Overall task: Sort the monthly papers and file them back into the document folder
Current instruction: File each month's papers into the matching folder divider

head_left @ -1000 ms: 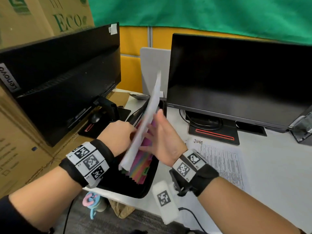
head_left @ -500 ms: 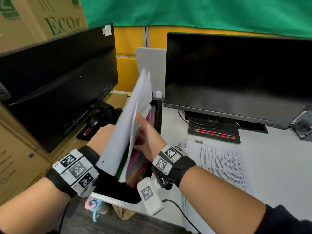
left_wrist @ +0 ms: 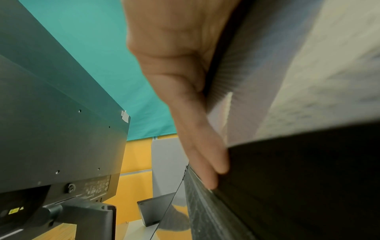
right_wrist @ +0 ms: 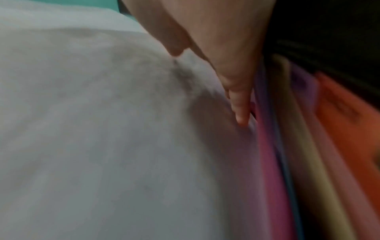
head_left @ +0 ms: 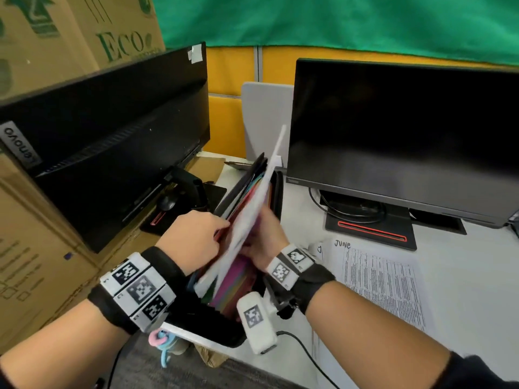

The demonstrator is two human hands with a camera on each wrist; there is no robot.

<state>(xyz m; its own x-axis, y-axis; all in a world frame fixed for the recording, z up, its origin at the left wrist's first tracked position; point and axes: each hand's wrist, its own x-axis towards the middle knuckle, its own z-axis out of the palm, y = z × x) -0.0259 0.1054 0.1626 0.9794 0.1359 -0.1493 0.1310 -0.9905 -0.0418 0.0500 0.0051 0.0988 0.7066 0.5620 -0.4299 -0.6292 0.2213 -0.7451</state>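
Observation:
A black accordion folder [head_left: 224,327] with coloured dividers [head_left: 238,279] stands open at the desk's front left. A white paper [head_left: 252,214] stands tilted inside it, its top corner sticking up. My left hand [head_left: 193,237] is on the folder's left side. In the left wrist view its fingers [left_wrist: 205,154] lie straight along the black folder wall [left_wrist: 298,178], beside the paper [left_wrist: 318,73]. My right hand [head_left: 266,237] is on the paper's right side. Its thumb [right_wrist: 174,48] touches the paper [right_wrist: 102,129]. Its fingers [right_wrist: 240,113] reach down between the paper and a pink divider [right_wrist: 267,146].
A printed sheet marked JUNE [head_left: 379,282] lies flat on the white desk [head_left: 463,276] to the right of the folder. One black monitor [head_left: 393,136] stands behind it and another [head_left: 112,141] at the left. Cardboard boxes [head_left: 42,37] fill the far left. The folder overhangs the desk's front edge.
The paper has swung from broadside to nearly edge-on and sits lower in the folder. My left hand, hidden behind the paper before, now shows at the folder's left side.

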